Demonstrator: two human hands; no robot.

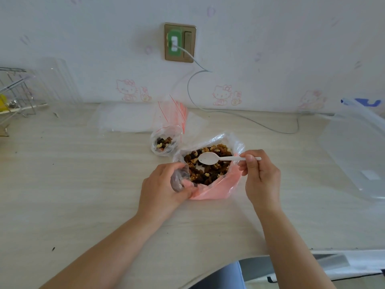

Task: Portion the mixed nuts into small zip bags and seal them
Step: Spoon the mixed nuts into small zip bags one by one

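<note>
On the pale wooden table [83,184], the left hand [164,187] is curled around a small clear zip bag [180,178], gripping it at the left edge of the big bag. Just right of it lies the large clear-and-pink plastic bag [216,187], open at the top, full of brown mixed nuts [205,171]. Behind it, a little to the left, stands a small red-striped zip bag with some nuts inside [164,142], open and apart from both hands. The right hand [260,174] pinches the handle of a white plastic spoon [210,158] between thumb and fingers; its empty bowl hovers over the nuts. Both forearms reach in from below.
</note>
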